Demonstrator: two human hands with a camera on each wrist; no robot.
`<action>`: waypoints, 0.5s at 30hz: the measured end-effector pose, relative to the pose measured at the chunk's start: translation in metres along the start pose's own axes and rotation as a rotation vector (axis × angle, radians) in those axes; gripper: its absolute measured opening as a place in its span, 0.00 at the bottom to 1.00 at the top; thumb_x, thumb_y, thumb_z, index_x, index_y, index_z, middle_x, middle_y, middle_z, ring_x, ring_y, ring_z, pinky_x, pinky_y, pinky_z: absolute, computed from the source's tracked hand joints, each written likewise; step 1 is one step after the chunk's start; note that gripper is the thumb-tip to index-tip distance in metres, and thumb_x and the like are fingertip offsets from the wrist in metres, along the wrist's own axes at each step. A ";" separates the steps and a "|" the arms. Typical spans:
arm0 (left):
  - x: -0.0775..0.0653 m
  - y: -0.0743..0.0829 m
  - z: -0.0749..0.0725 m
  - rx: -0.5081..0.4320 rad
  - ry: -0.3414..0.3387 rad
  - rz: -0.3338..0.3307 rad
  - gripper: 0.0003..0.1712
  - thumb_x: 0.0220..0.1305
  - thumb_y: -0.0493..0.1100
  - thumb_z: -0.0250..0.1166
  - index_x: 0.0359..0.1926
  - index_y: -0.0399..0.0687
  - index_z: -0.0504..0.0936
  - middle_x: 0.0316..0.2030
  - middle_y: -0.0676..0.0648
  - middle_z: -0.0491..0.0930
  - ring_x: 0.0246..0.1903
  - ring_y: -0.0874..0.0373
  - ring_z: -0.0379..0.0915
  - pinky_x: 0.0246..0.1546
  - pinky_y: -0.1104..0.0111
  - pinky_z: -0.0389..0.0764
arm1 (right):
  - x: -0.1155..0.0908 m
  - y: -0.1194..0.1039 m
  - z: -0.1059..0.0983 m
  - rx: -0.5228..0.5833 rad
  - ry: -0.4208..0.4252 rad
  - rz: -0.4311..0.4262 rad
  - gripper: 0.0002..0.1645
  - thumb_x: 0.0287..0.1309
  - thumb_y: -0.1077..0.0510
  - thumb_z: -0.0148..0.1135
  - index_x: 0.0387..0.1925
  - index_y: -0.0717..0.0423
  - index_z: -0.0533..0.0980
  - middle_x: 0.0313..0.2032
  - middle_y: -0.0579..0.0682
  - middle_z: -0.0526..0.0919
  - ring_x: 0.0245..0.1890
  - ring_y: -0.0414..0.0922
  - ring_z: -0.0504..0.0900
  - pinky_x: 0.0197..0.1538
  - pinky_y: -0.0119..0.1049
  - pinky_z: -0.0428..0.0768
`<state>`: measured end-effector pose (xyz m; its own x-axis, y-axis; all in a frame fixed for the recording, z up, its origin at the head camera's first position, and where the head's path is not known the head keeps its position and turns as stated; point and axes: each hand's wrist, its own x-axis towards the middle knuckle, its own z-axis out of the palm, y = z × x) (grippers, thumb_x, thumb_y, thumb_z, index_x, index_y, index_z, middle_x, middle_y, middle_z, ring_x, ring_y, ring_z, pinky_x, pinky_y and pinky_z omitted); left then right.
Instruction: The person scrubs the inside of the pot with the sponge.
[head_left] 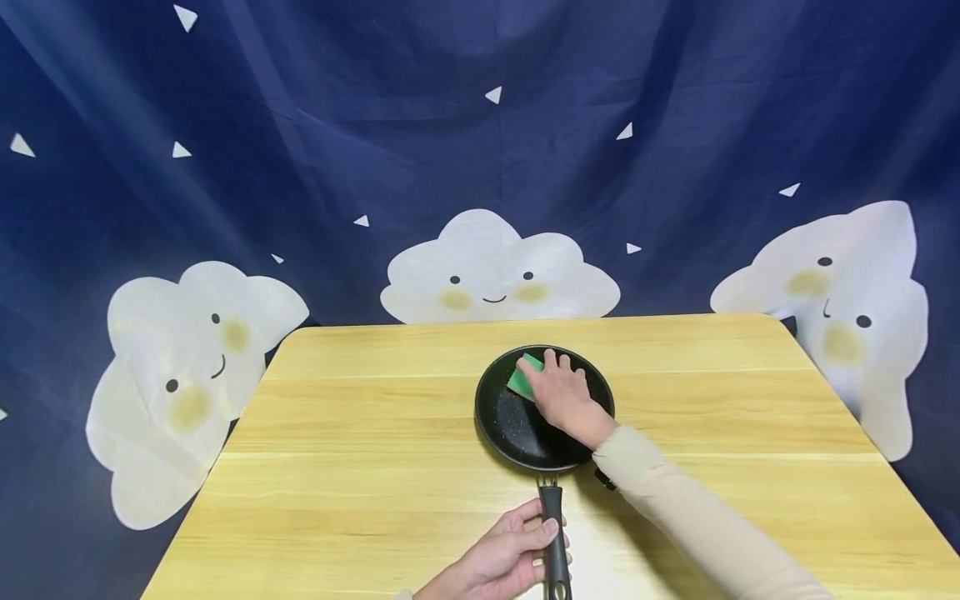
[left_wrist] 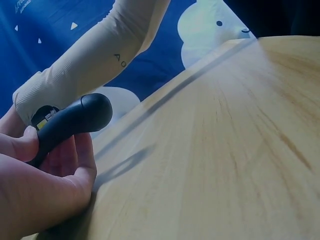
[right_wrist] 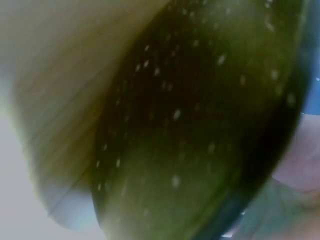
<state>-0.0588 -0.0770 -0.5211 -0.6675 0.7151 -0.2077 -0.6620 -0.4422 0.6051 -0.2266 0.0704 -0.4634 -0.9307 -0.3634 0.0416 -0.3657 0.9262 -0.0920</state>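
A black frying pan [head_left: 517, 429] sits over the wooden table, its handle pointing toward me. My left hand [head_left: 510, 554] grips the black handle [head_left: 552, 508], thumb laid across the top and fingers wrapped underneath. In the left wrist view the handle's rounded end [left_wrist: 95, 114] sticks out past my thumb. Inside the pan, my right hand [head_left: 561, 396] holds a green sponge [head_left: 521, 385] against the inner surface, with the thumb over it and part of it hidden under the palm. Small pale specks dot the pan's dark surface [right_wrist: 175, 115] in the blurred right wrist view.
The light wooden table [head_left: 337, 467] extends around the pan on both sides. Behind it hangs a dark blue curtain [head_left: 420, 150] with white clouds and small triangles. A pale sleeve [head_left: 697, 508] covers the right forearm, which crosses over the table's right part.
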 end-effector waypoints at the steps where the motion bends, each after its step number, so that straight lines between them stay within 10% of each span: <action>1: 0.000 0.000 0.000 0.000 -0.001 -0.001 0.24 0.78 0.39 0.56 0.70 0.43 0.64 0.40 0.54 0.75 0.40 0.61 0.76 0.47 0.68 0.79 | 0.000 0.002 -0.001 -0.011 -0.009 -0.005 0.27 0.62 0.62 0.69 0.58 0.44 0.67 0.50 0.66 0.70 0.46 0.64 0.73 0.37 0.56 0.79; 15: 0.000 -0.001 0.000 0.006 -0.003 0.002 0.21 0.79 0.40 0.55 0.68 0.44 0.66 0.41 0.53 0.75 0.41 0.61 0.75 0.47 0.67 0.79 | -0.009 0.020 -0.012 -0.052 -0.097 -0.121 0.30 0.64 0.64 0.66 0.63 0.44 0.68 0.54 0.67 0.72 0.45 0.64 0.75 0.39 0.58 0.80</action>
<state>-0.0578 -0.0767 -0.5218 -0.6677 0.7160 -0.2038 -0.6586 -0.4404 0.6102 -0.2253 0.0937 -0.4541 -0.8769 -0.4783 -0.0471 -0.4768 0.8781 -0.0403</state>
